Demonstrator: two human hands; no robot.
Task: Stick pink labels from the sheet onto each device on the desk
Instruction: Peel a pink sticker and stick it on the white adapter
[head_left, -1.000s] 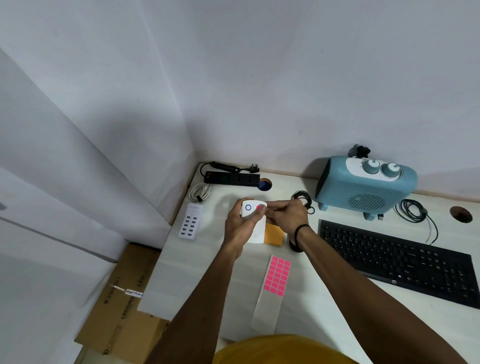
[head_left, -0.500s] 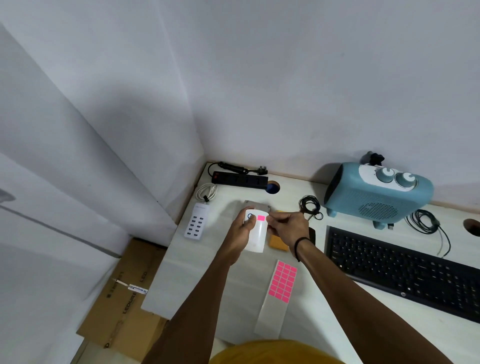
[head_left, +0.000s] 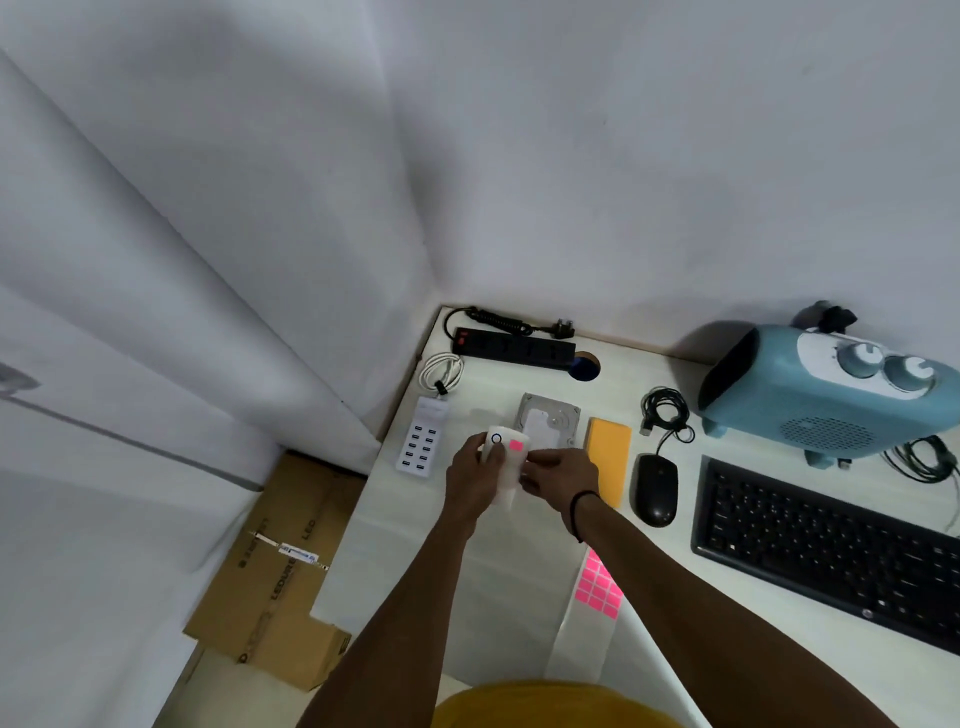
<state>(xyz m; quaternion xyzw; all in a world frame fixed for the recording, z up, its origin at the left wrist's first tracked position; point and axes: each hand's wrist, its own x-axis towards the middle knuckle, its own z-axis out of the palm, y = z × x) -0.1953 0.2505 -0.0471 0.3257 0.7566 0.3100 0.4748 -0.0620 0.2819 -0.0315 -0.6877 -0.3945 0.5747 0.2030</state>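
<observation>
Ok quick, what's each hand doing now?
Left hand: closed around the white device, which has a pink label.
Right hand: fingers at the device's side; grip cannot be told.

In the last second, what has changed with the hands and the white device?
The right hand has drawn its fingers back off the pink label, which now sits stuck and uncovered on the white device. With the hands lower, the hard drive and mouse behind them show. The left hand still grips the device; the label sheet and the other devices lie as before.
</observation>
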